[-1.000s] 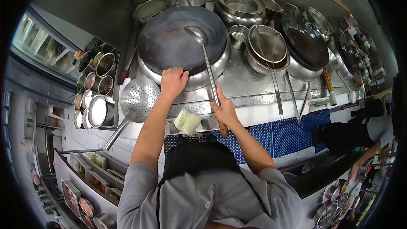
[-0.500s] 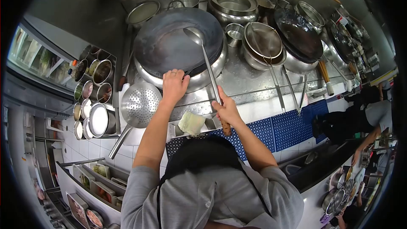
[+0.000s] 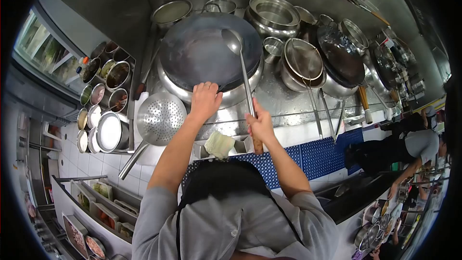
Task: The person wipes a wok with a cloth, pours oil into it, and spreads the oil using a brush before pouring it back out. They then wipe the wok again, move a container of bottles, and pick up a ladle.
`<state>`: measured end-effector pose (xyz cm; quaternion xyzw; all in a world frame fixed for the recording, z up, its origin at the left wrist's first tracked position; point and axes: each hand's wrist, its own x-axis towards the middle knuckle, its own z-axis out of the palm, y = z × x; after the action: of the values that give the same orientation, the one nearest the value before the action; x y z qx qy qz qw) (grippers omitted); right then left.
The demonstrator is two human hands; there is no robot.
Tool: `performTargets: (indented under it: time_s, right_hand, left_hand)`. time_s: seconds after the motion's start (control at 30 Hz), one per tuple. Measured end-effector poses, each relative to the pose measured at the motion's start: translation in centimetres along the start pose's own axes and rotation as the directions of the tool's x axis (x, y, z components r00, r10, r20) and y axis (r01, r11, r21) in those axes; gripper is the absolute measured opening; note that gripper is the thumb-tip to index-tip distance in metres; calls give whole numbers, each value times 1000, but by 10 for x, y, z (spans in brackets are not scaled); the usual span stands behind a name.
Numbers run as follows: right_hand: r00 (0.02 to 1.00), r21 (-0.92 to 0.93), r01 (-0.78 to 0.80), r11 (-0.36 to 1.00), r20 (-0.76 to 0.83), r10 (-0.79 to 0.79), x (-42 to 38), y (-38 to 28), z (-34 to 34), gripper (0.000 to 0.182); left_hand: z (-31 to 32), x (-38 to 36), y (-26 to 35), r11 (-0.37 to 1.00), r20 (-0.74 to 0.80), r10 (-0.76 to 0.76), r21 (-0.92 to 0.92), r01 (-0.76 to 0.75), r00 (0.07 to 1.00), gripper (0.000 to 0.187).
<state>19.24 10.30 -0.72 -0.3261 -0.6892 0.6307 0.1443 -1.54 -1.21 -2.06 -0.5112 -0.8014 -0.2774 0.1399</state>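
Observation:
A large dark wok point(image 3: 192, 50) rests on a round steel burner ring point(image 3: 174, 85). My left hand point(image 3: 206, 100) is closed at its near edge, fingers over the rim. My right hand point(image 3: 260, 124) wraps round the wooden-ended handle of a steel ladle point(image 3: 246, 83), whose bowl is at the right half of the wok. Left of my left forearm lies a perforated steel strainer point(image 3: 161, 118), its handle pointing toward me. A folded pale cloth point(image 3: 219, 144) sits between my forearms at the counter's front edge.
Several metal tubs of ingredients stand left, near a white container point(image 3: 110, 132). Pots line the back, including a large one point(image 3: 273, 13). To the right are a wire sieve point(image 3: 303, 59) on a pot and a second wok point(image 3: 340, 55). Another person point(image 3: 417, 147) stands far right.
The view has shifted a little, so the wok and pots appear farther right and lower. Both hands keep their holds, and the ladle bowl sits slightly farther up and right in the wok.

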Motion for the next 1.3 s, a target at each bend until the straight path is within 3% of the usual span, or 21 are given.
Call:
performTargets:
  time_s: [0.1,0.17,0.33,0.43,0.57,0.67,0.77,0.8,0.9,0.93,0.97,1.0,1.07,1.1,1.13,1.17,1.23,1.27,1.3]
  right_hand:
    - [994,189,100,977,14,-104,57,-43,-17,67]
    - [983,271,182,945,-63,-171,122,-66,-27,53]
    - [980,370,132,920,-186,-66,252,-166,-57,10]
    - [968,487,172,856,-243,-56,315,-197,-70,11]
    - [950,489,230,841,-301,-85,374,-219,-82,11]
    - [963,568,200,798,-264,-54,401,-230,-87,12]
    - [971,668,231,708,-209,-120,436,-233,-97,9]
    - [983,717,185,672,-126,-137,453,-230,-106,6]
    - [940,980,-73,184,129,-315,455,-216,-126,5]
    - [922,990,13,137,41,-385,408,-216,-120,11]
    - [894,996,-85,13,82,-440,403,-205,-130,11]
    - [858,976,-191,-99,117,-500,402,-190,-146,11]
    - [885,943,-332,-3,310,-348,363,-155,-190,17]
    - [958,911,-18,412,134,-254,355,-147,-193,13]
    - [980,606,192,772,-80,-182,340,-146,-183,11]
    - [932,135,251,959,-302,-201,323,-143,-173,10]
    - [904,-223,136,965,-371,-213,324,-125,-182,10]
    - [907,-232,142,962,-359,-221,315,-114,-189,12]
    - [856,-504,119,855,-384,-345,293,-111,-185,14]
  left_hand:
    - [5,3,-2,999,0,-26,-20,26,1000,22]
    - [1,7,0,999,24,-32,-1,32,999,25]
    - [5,12,-1,998,-2,-29,60,29,1000,32]
    - [5,15,-1,998,18,-50,26,50,999,39]
    - [9,17,-2,998,-30,-55,34,56,998,37]
    - [9,18,-1,996,-16,-72,46,73,997,37]
    - [10,18,-1,995,5,-74,74,74,997,36]
    - [9,18,-2,994,14,-71,84,70,997,36]
    - [9,18,0,993,-9,-71,97,71,997,35]
    - [10,18,1,994,-13,-65,93,66,998,35]
    - [10,18,1,994,-19,-58,88,60,998,35]
    - [10,18,0,995,-31,-55,83,58,998,35]
    - [11,15,-2,995,-49,-53,87,57,997,33]
    - [11,15,-2,994,-53,-49,92,53,997,32]
    - [5,17,3,992,-33,-72,100,75,997,32]
    - [8,7,6,993,-32,-73,93,75,997,32]
    - [12,16,-2,994,-81,-34,100,42,996,32]
    - [12,15,-1,995,-73,-40,90,46,997,33]
    - [11,13,0,995,-65,-41,85,47,997,33]
